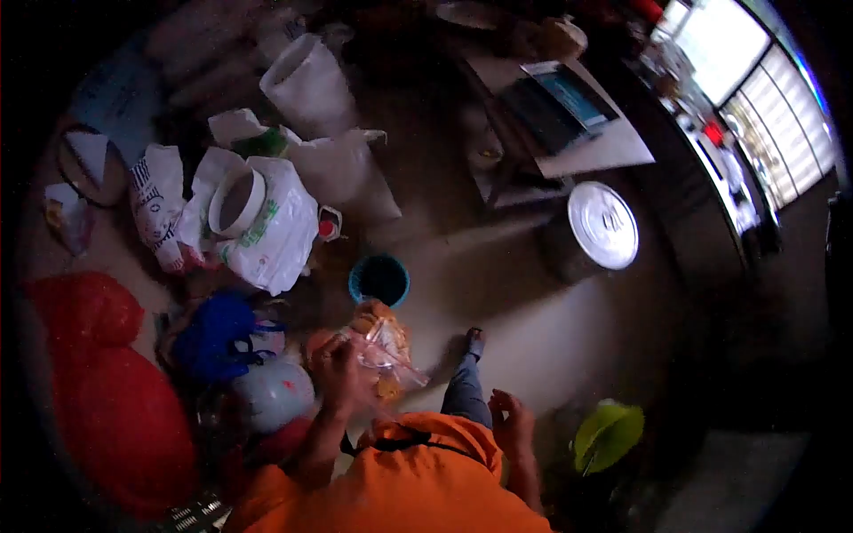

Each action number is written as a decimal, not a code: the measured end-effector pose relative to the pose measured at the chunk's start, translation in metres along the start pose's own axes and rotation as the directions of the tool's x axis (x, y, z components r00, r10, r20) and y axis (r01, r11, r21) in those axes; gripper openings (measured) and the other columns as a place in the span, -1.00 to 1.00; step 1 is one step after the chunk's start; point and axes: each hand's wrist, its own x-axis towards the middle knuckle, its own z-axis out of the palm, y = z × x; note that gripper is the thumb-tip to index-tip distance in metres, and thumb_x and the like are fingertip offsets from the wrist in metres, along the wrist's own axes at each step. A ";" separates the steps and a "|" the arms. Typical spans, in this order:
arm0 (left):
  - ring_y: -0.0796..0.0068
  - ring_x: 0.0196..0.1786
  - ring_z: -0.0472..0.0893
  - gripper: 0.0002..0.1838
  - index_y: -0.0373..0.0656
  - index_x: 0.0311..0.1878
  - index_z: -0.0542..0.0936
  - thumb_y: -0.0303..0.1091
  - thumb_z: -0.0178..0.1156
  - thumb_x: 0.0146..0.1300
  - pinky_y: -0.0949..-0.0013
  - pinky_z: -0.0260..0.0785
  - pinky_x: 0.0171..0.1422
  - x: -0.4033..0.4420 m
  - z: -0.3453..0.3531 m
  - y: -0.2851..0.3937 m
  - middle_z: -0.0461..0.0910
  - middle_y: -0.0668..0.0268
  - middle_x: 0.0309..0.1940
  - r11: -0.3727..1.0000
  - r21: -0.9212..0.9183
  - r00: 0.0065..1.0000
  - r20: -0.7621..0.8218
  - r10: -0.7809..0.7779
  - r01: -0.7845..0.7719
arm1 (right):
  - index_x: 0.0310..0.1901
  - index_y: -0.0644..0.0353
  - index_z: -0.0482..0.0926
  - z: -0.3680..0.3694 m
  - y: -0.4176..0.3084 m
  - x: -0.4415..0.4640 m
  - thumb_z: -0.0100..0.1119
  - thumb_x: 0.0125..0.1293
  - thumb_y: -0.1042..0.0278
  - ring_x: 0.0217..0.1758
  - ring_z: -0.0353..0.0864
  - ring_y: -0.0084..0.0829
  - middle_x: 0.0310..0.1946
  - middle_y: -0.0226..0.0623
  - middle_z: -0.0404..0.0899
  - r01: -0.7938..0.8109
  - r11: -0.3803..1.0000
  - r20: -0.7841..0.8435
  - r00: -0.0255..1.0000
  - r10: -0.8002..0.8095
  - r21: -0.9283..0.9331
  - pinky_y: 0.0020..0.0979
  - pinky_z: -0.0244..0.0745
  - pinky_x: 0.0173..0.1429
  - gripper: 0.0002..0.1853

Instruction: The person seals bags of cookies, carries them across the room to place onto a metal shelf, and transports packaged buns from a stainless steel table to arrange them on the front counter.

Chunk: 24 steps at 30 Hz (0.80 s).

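Pinching a clear bag (384, 338) in the left hand (337, 360), with a teal bin (354, 282) at its twelve o'clock and the right hand (512, 413), fingers loosely bent, at its four.

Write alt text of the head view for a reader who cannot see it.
A person's left hand grips clear plastic against something orange too blurred to name; the right hand seems empty. A teal bin stands ahead on the floor. A red sack and white plastic bags are on the left, a silver lid on the right.
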 end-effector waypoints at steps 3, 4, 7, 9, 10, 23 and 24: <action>0.49 -0.32 0.52 -0.77 -0.27 -0.30 0.64 -0.27 0.27 0.32 0.35 0.40 -0.15 0.069 0.047 0.008 0.60 0.33 -0.42 0.998 0.056 0.964 -0.264 0.030 -0.016 | -0.06 0.20 0.68 0.001 0.032 0.149 0.31 0.28 0.49 -0.13 0.75 -0.10 -0.14 -0.14 0.74 0.077 0.996 0.155 0.986 -0.068 -0.052 -0.24 0.62 -0.04 -0.80; 0.48 -0.42 0.50 -0.74 -0.30 -0.32 0.64 -0.25 0.27 0.32 0.33 0.39 -0.23 0.090 0.053 0.032 0.58 0.33 -0.51 0.995 -0.081 0.962 -0.261 -0.082 0.063 | -0.07 0.20 0.68 0.005 0.027 0.180 0.31 0.27 0.48 -0.11 0.74 -0.08 -0.13 -0.14 0.74 0.143 0.985 0.239 0.964 -0.118 -0.092 -0.21 0.62 -0.03 -0.80; 0.51 -0.37 0.50 -0.70 -0.30 -0.31 0.66 -0.19 0.28 0.30 0.34 0.37 -0.25 0.166 0.085 0.067 0.59 0.37 -0.47 0.998 0.065 0.888 -0.460 0.012 0.020 | -0.10 0.20 0.68 -0.022 -0.063 0.303 0.29 0.29 0.48 -0.07 0.72 -0.06 -0.13 -0.15 0.74 0.213 0.975 0.258 0.947 -0.193 -0.055 -0.19 0.61 0.01 -0.84; 0.42 -0.14 0.54 -0.68 -0.31 -0.19 0.66 -0.17 0.27 0.31 0.32 0.42 -0.02 0.222 0.084 0.050 0.64 0.24 -0.19 0.992 -0.118 0.872 -0.479 -0.101 0.050 | -0.10 0.22 0.68 -0.007 -0.094 0.388 0.29 0.29 0.47 -0.06 0.72 -0.06 -0.12 -0.14 0.74 0.302 0.952 0.294 0.906 -0.305 0.060 -0.22 0.60 0.04 -0.84; 0.42 -0.14 0.54 -0.68 -0.31 -0.19 0.66 -0.17 0.27 0.31 0.32 0.42 -0.02 0.250 0.097 0.068 0.64 0.24 -0.19 0.991 -0.126 0.853 -0.511 -0.106 0.047 | -0.10 0.22 0.68 0.000 -0.109 0.428 0.29 0.29 0.47 -0.06 0.72 -0.06 -0.12 -0.14 0.74 0.327 0.943 0.319 0.889 -0.330 0.063 -0.22 0.60 0.04 -0.84; 0.34 -0.02 0.56 -0.71 -0.23 0.02 0.63 -0.22 0.17 0.42 0.21 0.42 0.17 0.664 0.181 0.071 0.63 0.21 -0.08 0.963 0.022 0.924 -0.286 -0.253 0.270 | 0.00 0.20 0.63 0.091 -0.277 0.837 0.25 0.35 0.37 -0.07 0.68 0.05 -0.15 -0.03 0.69 0.517 0.855 0.508 0.726 -0.464 0.042 -0.09 0.61 -0.10 -0.77; 0.34 -0.02 0.56 -0.71 -0.23 0.02 0.63 -0.22 0.17 0.42 0.21 0.42 0.17 0.698 0.184 0.063 0.63 0.21 -0.08 0.964 0.030 0.930 -0.273 -0.247 0.264 | -0.03 0.22 0.65 0.097 -0.296 0.859 0.25 0.34 0.40 -0.10 0.70 0.04 -0.17 -0.04 0.70 0.479 0.877 0.501 0.751 -0.430 0.034 -0.13 0.61 -0.09 -0.79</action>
